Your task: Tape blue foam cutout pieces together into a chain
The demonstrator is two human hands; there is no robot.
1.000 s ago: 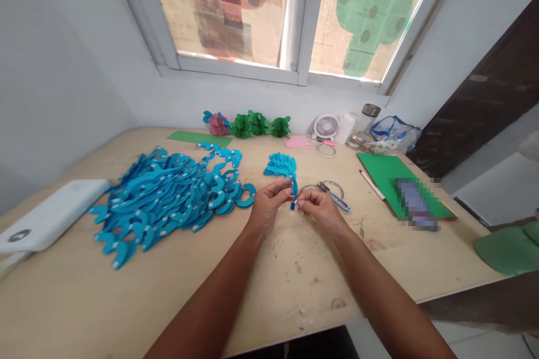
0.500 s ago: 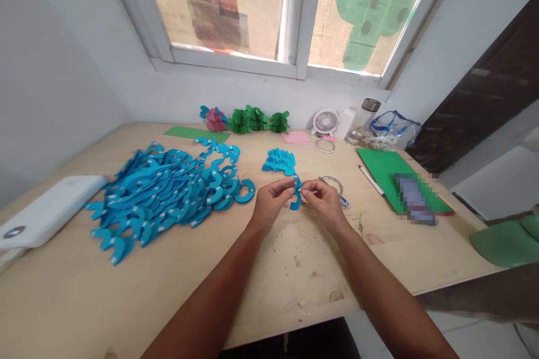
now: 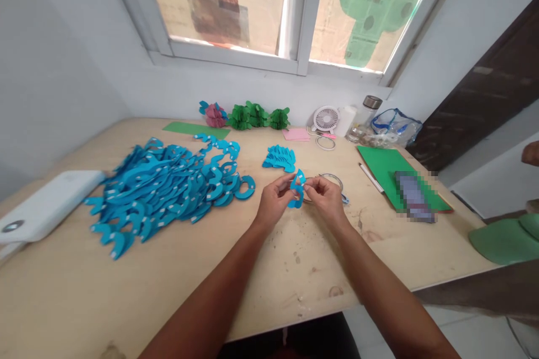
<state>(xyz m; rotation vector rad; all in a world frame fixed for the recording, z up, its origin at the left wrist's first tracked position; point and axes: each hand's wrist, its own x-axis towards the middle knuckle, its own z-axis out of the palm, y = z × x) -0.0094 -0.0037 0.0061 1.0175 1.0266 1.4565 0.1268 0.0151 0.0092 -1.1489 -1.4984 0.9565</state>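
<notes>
Between my two hands is a curved blue paper piece, held up a little over the table. My left hand pinches its left side with thumb and fingers. On the other side, my right hand grips its right edge. Just beyond the hands lies a small stack of wavy blue paper cutouts. To the left spreads a large pile of blue paper pieces, many with small white patches. Partly hidden behind my right hand are a ring and a light-blue handled tool.
A white power bank lies at the left. Green paper pompoms, a small fan and a glass bottle line the wall. At the right are a pen, green sheets and a blurred-out object.
The blue paper piece has turned in my fingers, from narrow and edge-on to showing more of its curved face. My right hand has shifted its grip along it. The view has tilted slightly.
</notes>
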